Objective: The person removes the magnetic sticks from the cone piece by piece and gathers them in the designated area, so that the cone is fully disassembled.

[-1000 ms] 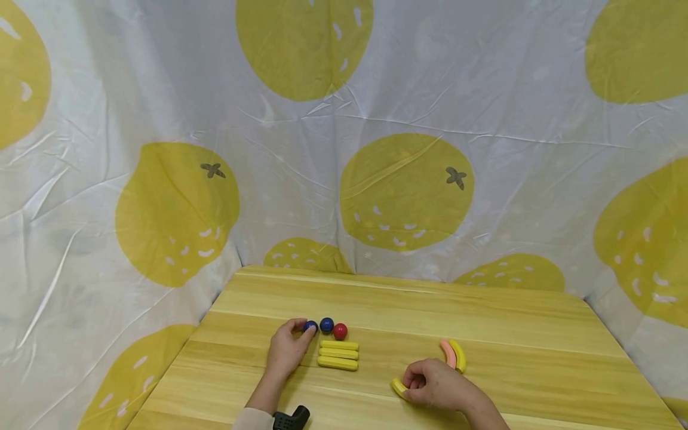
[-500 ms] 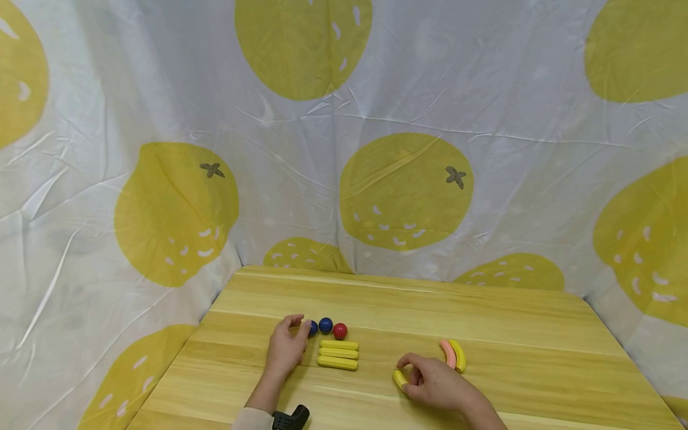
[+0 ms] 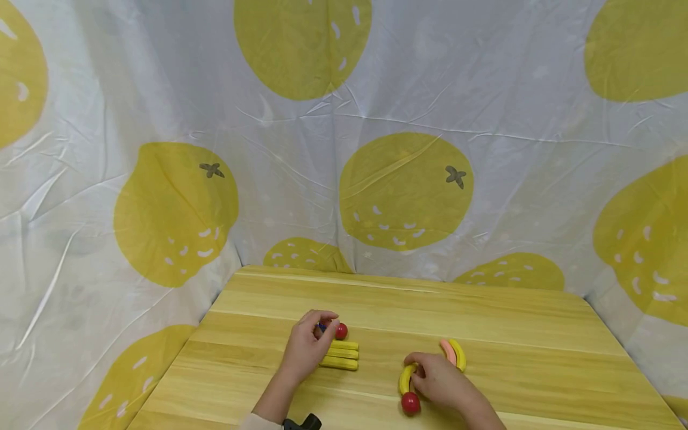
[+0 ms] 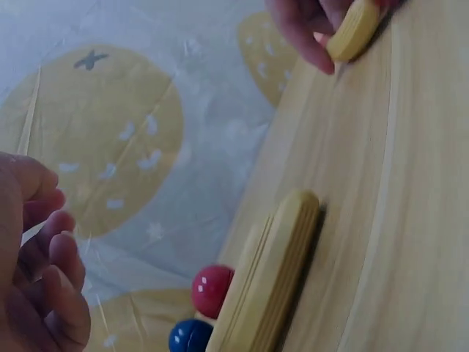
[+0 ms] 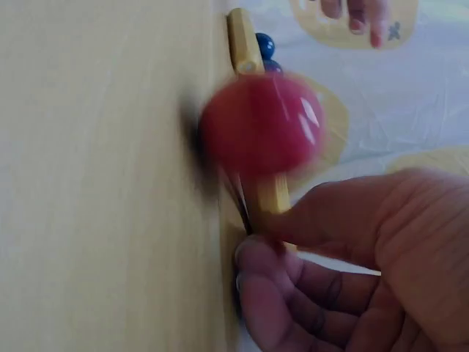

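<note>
My left hand [image 3: 309, 345] hovers by a blue ball [image 3: 322, 327] and a red ball [image 3: 341, 331], mostly covering the blue one. In the left wrist view its loosely bent fingers [image 4: 66, 253] hold nothing and stay apart from the balls. Three straight yellow sticks [image 3: 341, 353] lie side by side just below. My right hand [image 3: 442, 381] pinches a curved yellow piece [image 3: 407, 378] between thumb and forefinger. Against that piece's near end sits another red ball [image 3: 411, 404], blurred in the right wrist view.
A pink curved piece [image 3: 447, 351] and a second yellow curved piece [image 3: 458, 355] nest together beyond my right hand. Everything rests on a wooden table [image 3: 510, 328] with lemon-print cloth [image 3: 290, 179] behind. A black wrist device [image 3: 303, 423] shows at my left wrist.
My left hand has shifted right, across the blue balls. The curved yellow piece has turned more upright and moved slightly right with my right hand, and a red ball has come into view below it.
</note>
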A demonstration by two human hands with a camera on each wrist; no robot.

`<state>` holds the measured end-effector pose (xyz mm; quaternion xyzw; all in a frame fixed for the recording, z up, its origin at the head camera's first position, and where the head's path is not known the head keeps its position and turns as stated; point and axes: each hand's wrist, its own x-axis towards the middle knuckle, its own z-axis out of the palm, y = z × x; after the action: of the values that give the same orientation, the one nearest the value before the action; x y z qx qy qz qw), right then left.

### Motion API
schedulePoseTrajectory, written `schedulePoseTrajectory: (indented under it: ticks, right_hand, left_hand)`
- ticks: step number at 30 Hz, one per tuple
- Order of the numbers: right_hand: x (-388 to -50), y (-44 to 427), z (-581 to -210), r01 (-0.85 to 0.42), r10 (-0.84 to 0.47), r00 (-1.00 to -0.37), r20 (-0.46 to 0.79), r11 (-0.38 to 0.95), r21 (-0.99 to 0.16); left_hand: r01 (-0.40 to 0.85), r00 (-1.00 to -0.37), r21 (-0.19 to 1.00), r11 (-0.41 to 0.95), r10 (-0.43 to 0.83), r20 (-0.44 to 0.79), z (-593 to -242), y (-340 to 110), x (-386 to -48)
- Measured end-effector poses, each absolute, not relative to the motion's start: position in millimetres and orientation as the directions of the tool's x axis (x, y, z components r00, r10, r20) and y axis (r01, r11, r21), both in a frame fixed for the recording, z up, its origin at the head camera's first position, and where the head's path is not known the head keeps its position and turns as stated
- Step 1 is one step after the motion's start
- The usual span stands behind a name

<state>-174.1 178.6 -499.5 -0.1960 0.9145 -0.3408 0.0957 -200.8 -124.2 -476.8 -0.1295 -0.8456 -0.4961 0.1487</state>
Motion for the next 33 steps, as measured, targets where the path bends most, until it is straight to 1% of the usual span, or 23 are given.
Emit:
schedulePoseTrajectory:
  ticks: [2, 5, 7, 9, 11, 14, 17, 20, 22, 27, 33]
  right_hand:
    - [-174, 180, -499, -0.289, -0.418, -0.907, -0.048, 0.703, -0.65]
    - [-173, 182, -496, -0.302, -0.413, -0.91, -0.039, 0.724, -0.621]
    - [-172, 182, -494, -0.306, -0.408, -0.912, -0.033, 0.733, -0.607]
    - [-171, 182, -491, -0.317, -0.402, -0.915, -0.016, 0.744, -0.589]
    - [-170, 180, -489, -0.337, -0.404, -0.915, 0.011, 0.748, -0.572]
    - [-170, 177, -488, -0.377, -0.422, -0.906, 0.044, 0.755, -0.537]
    - [-169, 175, -488, -0.404, -0.44, -0.896, 0.06, 0.751, -0.523]
    - [-169, 174, -489, -0.399, -0.437, -0.898, 0.055, 0.755, -0.52]
    - [-169, 174, -489, -0.398, -0.444, -0.895, 0.045, 0.748, -0.532]
    - [-170, 173, -489, -0.414, -0.484, -0.875, 0.027, 0.716, -0.562]
    - [-168, 173, -490, -0.42, -0.495, -0.869, 0.015, 0.721, -0.551]
  left_hand:
    - [0.399, -0.917, 0.776, 0.489, 0.207, 0.341, -475, -112, -194]
    - [0.417, -0.893, 0.734, 0.536, 0.391, 0.223, -478, -93, -185]
    - [0.417, -0.873, 0.696, 0.584, 0.472, 0.127, -483, -82, -179]
    - [0.424, -0.854, 0.654, 0.626, 0.517, 0.058, -489, -73, -174]
    - [0.427, -0.849, 0.618, 0.66, 0.528, 0.023, -494, -66, -170]
    - [0.44, -0.846, 0.6, 0.668, 0.532, 0.028, -501, -61, -169]
    - [0.408, -0.851, 0.656, 0.634, 0.524, 0.023, -506, -59, -169]
    - [0.357, -0.856, 0.728, 0.586, 0.517, 0.003, -508, -58, -169]
    - [0.346, -0.855, 0.751, 0.562, 0.519, 0.005, -509, -58, -169]
    - [0.365, -0.852, 0.74, 0.565, 0.523, 0.021, -512, -58, -169]
    - [0.388, -0.853, 0.717, 0.579, 0.52, 0.042, -515, -59, -168]
